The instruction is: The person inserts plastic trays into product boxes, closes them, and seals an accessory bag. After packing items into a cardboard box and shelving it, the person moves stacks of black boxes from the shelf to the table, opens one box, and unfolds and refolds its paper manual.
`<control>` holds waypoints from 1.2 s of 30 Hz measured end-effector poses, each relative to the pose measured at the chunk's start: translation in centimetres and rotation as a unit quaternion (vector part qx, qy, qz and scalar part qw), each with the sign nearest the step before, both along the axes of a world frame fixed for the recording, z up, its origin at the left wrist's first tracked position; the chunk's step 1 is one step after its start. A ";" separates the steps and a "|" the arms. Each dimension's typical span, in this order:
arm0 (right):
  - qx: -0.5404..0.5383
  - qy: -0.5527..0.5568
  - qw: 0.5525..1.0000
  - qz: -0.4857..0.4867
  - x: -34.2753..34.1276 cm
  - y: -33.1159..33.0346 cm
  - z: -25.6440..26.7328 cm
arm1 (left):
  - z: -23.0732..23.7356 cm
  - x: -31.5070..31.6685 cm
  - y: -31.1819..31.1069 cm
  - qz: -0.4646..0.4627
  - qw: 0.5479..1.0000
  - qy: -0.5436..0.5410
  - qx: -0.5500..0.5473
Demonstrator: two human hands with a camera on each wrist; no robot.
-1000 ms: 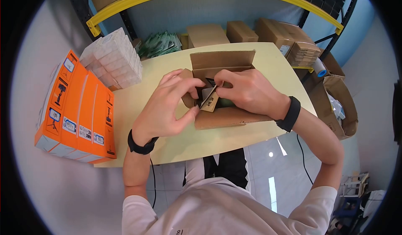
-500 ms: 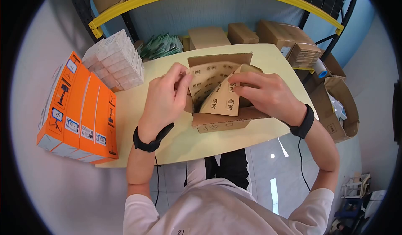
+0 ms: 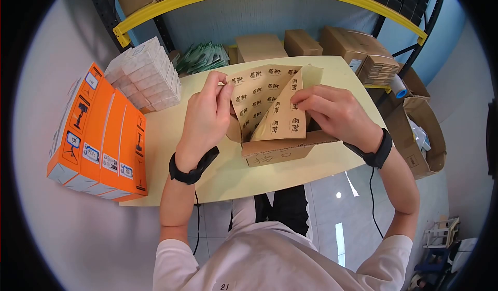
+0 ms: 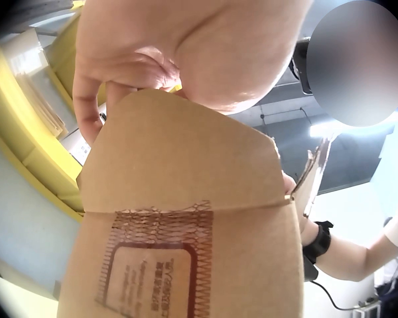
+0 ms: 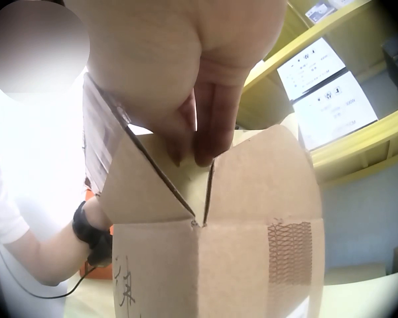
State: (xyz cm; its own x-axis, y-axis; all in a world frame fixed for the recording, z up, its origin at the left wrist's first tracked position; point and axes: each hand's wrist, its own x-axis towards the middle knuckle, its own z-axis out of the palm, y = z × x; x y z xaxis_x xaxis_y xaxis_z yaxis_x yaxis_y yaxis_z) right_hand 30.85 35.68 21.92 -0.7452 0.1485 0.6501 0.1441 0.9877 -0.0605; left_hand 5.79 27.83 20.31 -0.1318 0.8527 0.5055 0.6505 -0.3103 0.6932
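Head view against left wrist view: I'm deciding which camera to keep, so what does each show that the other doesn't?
Only the head view shows the printed paper with its dark characters, the orange boxes and the stack of white boxes.

Only the left wrist view shows the red-brown print on one side of the cardboard box.

Both share that cardboard box, the left hand, the black right wristband and yellow shelving.

Left hand (image 3: 205,114), right hand (image 3: 340,115) pinching; forearms (image 3: 179,202) angled forward, right elbow (image 3: 407,200) bent.
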 end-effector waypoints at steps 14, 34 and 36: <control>0.014 -0.007 1.000 0.007 0.0 -0.4 0.0 | -0.2 -0.2 0.1 -0.009 1.000 -0.028 0.001; 0.074 -0.026 0.997 0.001 1.6 -2.5 0.7 | -1.7 0.4 0.6 0.028 0.993 0.030 0.112; 0.097 -0.029 0.995 -0.012 1.5 -3.0 1.0 | -1.8 0.3 0.8 0.037 0.991 0.041 0.126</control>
